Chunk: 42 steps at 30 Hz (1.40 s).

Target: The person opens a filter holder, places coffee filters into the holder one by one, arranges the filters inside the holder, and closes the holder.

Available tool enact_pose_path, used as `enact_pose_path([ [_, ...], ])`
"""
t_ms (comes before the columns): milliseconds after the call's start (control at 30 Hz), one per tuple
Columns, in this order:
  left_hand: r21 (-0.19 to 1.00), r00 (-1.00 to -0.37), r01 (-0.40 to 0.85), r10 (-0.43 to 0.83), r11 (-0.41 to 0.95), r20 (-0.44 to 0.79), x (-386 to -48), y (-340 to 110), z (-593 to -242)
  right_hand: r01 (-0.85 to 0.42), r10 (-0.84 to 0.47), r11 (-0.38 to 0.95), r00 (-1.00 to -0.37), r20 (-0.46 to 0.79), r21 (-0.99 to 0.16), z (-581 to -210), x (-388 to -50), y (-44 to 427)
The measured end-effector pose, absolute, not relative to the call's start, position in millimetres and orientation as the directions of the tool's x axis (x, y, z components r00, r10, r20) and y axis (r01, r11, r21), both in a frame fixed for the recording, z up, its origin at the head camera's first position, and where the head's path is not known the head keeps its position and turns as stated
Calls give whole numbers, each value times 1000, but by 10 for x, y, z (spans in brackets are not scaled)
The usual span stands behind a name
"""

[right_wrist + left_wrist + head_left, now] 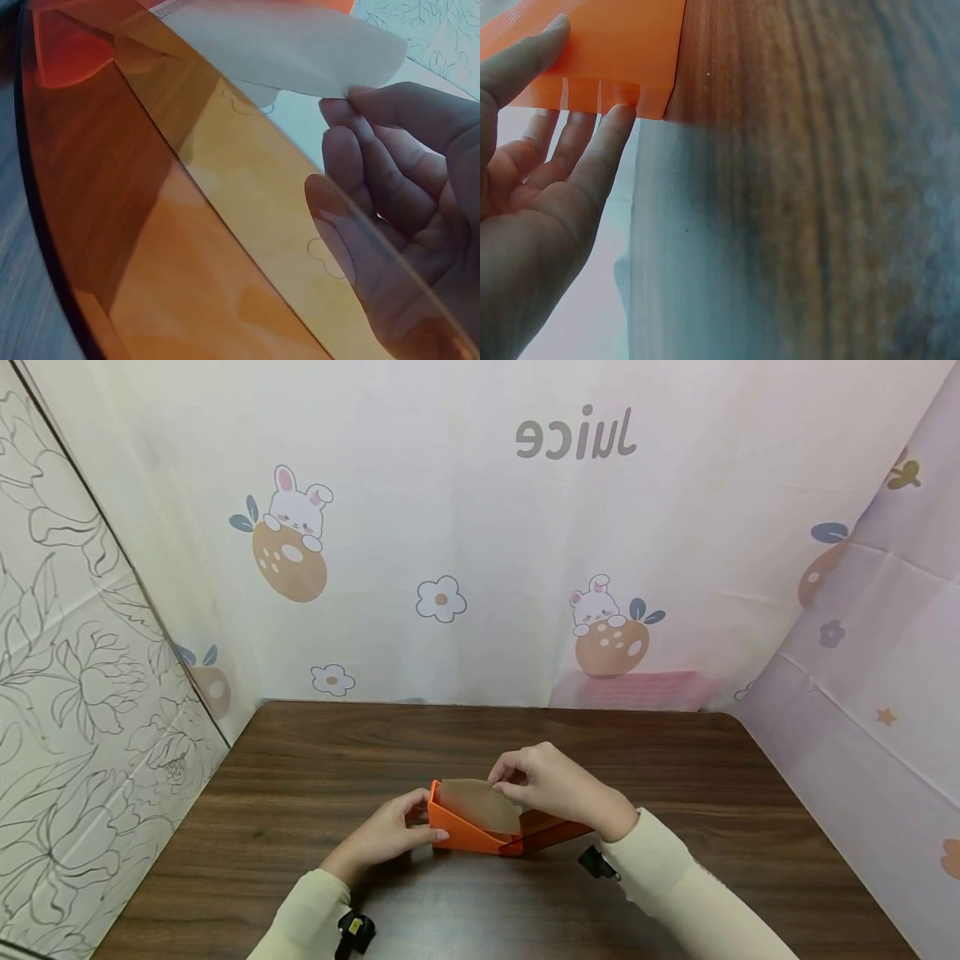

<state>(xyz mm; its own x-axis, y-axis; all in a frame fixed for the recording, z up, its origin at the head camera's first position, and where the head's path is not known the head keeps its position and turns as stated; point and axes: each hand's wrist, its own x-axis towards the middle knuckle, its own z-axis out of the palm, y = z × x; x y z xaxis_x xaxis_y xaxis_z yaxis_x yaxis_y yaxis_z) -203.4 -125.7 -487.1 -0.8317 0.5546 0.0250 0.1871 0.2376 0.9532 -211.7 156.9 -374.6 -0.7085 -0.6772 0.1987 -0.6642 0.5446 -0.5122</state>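
An orange box (463, 832) with a slanted front wall stands near the middle of the table. Its see-through orange lid (557, 832) is swung out to the right. My left hand (396, 828) grips the box's left end, thumb on the front and fingers round the end, as the left wrist view shows on the orange wall (622, 56). A light brown paper coffee filter (480, 806) sticks up out of the box. Thumb and forefinger of my right hand (558, 783) pinch its upper right edge. In the right wrist view the lid (217, 217) partly covers that hand.
The dark wood-grain table (337, 752) carries the box. Printed curtains (450, 527) hang behind and at both sides. A small black device (356, 932) is strapped to the left wrist, and another black device (597, 863) to the right one.
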Motion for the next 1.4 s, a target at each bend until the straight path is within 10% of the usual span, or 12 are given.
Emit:
enact_pose_path([
  [1400, 944, -831, 194, 555, 267, 14, -2049, -1271, -4888, -551, -645, 638, -764, 17, -538, -3953, -2021, 1360],
])
